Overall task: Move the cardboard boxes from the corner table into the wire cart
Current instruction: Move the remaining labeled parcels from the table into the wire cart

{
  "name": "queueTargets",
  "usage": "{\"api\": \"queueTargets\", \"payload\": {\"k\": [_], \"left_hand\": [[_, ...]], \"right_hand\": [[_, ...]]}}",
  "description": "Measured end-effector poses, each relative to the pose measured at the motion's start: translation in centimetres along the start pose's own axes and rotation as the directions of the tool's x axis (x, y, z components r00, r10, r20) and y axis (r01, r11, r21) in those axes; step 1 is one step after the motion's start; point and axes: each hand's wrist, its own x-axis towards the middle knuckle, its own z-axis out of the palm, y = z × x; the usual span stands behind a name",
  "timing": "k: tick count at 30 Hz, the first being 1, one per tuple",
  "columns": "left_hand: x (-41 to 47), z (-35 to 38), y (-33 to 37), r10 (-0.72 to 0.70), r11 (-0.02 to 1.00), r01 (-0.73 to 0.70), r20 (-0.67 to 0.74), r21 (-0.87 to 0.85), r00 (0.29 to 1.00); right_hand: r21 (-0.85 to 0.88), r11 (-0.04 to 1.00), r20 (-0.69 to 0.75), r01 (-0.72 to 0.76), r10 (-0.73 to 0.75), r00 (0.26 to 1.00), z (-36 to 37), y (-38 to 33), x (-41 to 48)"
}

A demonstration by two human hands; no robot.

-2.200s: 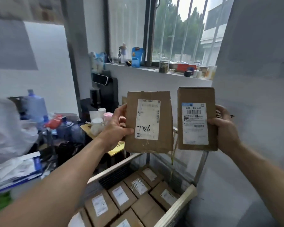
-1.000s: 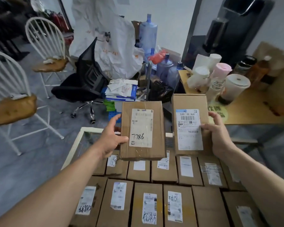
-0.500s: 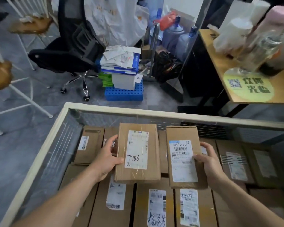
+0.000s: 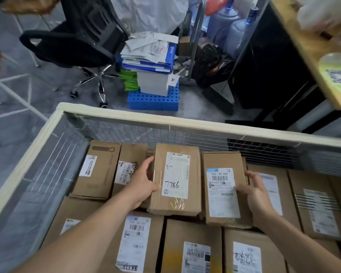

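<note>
My fingers (image 4: 145,164) curl round two boxes, left hand (image 4: 144,184) on the 7786 box (image 4: 175,180), right hand (image 4: 258,194) on the barcode box (image 4: 222,190), low in the cart (image 4: 165,123); they seem light, stiff and tape-slick, so long edges grip best.

Dim, cool, even light leaves only soft shadows in the gaps between cartons. The centre is sharp: the box marked 7786 (image 4: 175,180), with faint glare on its tape, and the box labelled 530 (image 4: 222,194) read clearly. Wide-angle distortion bows the wire cart (image 4: 185,124) rim, and the counter (image 4: 311,40) blurs at the right edge.
</note>
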Motion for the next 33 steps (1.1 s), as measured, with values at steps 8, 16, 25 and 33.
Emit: {"api": "queueTargets", "payload": {"k": [8, 16, 25, 33], "left_hand": [[0.7, 0.1, -0.4, 0.068, 0.916, 0.012, -0.185, 0.401, 0.980], [-0.1, 0.8, 0.2, 0.083, 0.883, -0.004, -0.147, 0.470, 0.986], [-4.2, 1.1, 4.1, 0.147, 0.817, -0.055, -0.115, 0.575, 0.982], [-12.5, 4.7, 14.9, 0.351, 0.620, -0.267, 0.043, 0.738, 0.936]], "right_hand": [[-0.212, 0.977, -0.016, -0.001, -0.003, 1.000, 1.2, 1.0, 1.3], [-0.278, 0.960, 0.075, 0.037, -0.017, 0.997, 1.3, 0.0, 0.2], [-0.375, 0.923, 0.188, 0.090, -0.019, 0.982, -0.5, -2.2, -3.3], [-0.521, 0.789, 0.148, 0.324, -0.291, 0.945, -5.2, -9.4, -11.1]]}}
